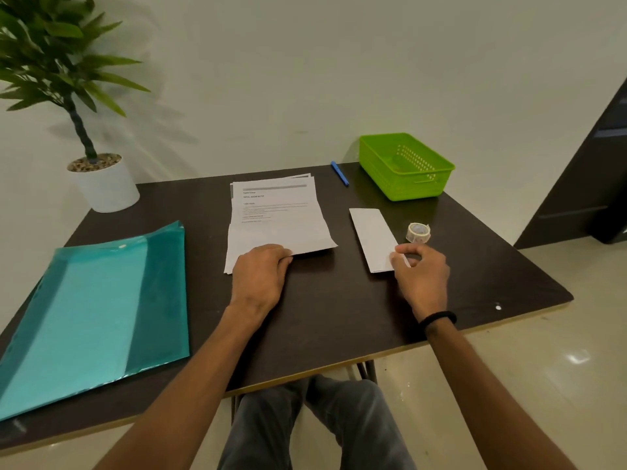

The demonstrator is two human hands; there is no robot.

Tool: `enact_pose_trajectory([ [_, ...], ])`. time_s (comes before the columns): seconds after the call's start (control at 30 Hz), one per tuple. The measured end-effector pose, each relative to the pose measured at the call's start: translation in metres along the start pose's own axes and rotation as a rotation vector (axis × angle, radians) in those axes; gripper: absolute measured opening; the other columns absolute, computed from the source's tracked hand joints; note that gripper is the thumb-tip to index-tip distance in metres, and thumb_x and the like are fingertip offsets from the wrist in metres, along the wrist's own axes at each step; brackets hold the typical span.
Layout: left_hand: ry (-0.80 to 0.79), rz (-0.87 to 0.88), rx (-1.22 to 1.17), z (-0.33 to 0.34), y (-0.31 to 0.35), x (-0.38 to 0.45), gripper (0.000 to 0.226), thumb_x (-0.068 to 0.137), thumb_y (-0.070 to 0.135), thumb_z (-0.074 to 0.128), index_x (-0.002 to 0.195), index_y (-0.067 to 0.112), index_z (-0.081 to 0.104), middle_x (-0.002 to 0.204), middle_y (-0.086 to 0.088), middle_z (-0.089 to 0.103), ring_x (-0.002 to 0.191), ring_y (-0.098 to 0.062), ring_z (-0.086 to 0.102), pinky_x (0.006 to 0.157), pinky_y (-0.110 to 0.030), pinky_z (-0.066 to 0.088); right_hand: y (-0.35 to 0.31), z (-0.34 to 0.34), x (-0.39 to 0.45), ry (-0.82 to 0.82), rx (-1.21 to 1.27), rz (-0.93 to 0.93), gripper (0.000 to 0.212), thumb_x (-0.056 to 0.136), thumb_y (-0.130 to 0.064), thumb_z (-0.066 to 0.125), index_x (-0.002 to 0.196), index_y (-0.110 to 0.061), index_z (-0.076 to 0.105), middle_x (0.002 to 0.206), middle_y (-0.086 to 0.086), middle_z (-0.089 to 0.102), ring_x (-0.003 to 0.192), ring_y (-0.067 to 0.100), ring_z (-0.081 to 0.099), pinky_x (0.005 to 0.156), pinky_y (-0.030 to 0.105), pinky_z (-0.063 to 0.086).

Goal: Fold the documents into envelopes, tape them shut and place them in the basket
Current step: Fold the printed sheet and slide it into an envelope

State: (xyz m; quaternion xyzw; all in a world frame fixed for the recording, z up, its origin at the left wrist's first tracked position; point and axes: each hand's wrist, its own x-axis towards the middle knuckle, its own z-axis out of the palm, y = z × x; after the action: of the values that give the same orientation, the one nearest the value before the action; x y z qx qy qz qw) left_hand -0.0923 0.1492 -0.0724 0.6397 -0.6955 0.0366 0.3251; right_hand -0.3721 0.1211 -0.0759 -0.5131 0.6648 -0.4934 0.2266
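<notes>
**Hands on the papers**

The left hand [259,271] lay flat, fingers relaxed, on the near edge of the documents [276,220]. To the right, the right hand [420,271] pinched the envelope [373,237] at its near corner. The tape [418,232] sat just beyond, the basket [405,166] farther back.

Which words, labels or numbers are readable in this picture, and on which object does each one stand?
Top document: printed headings and lines of body text, all too small and blurred to read.
Folded paper, tape roll, pen, basket, folder: no text visible.
</notes>
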Motion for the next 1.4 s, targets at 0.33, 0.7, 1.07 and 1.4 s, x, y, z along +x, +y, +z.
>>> enact_pose_trajectory([
  [0.33, -0.033, -0.108, 0.039, 0.018, -0.030, 0.058, 0.021, 0.102, 0.028, 0.062, 0.109, 0.017, 0.079, 0.112, -0.002, 0.077, 0.104, -0.028, 0.069, 0.091, -0.044, 0.055, -0.005, 0.011, 0.005, -0.086, -0.177, -0.165, 0.021, 0.091, -0.023, 0.081, 0.108, -0.014, 0.075, 0.122, 0.005, 0.067, 0.119, 0.020, 0.061, 0.099, 0.026, 0.042],
  [0.7, -0.035, -0.057, 0.105, 0.032, -0.046, 0.075, 0.054, 0.095, 0.063, 0.059, 0.128, 0.022, 0.069, 0.135, -0.001, 0.065, 0.132, -0.022, 0.053, 0.118, -0.052, 0.033, -0.010, 0.025, 0.008, -0.190, -0.313, -0.249, 0.032, 0.091, -0.029, 0.081, 0.117, -0.012, 0.075, 0.137, 0.006, 0.058, 0.133, 0.024, 0.050, 0.103, 0.028, 0.037],
  [1.07, 0.012, 0.009, 0.092, 0.017, -0.026, 0.023, 0.047, 0.099, 0.041, 0.062, 0.143, 0.024, 0.056, 0.151, -0.004, 0.050, 0.147, -0.023, 0.037, 0.123, -0.046, 0.029, -0.022, 0.028, -0.019, -0.009, -0.237, -0.555, 0.010, 0.094, -0.020, 0.076, 0.099, -0.011, 0.078, 0.115, 0.006, 0.069, 0.114, 0.026, 0.057, 0.094, 0.022, 0.034],
  [1.4, 0.056, -0.138, -0.182, -0.041, 0.004, -0.083, 0.034, 0.102, 0.026, 0.060, 0.134, 0.017, 0.064, 0.132, -0.002, 0.063, 0.126, -0.015, 0.053, 0.111, -0.034, 0.044, -0.074, 0.095, -0.095, -0.441, -0.035, -0.670, 0.018, 0.100, -0.031, 0.068, 0.095, -0.015, 0.074, 0.092, -0.005, 0.069, 0.081, 0.008, 0.064, 0.075, 0.027, 0.055],
])
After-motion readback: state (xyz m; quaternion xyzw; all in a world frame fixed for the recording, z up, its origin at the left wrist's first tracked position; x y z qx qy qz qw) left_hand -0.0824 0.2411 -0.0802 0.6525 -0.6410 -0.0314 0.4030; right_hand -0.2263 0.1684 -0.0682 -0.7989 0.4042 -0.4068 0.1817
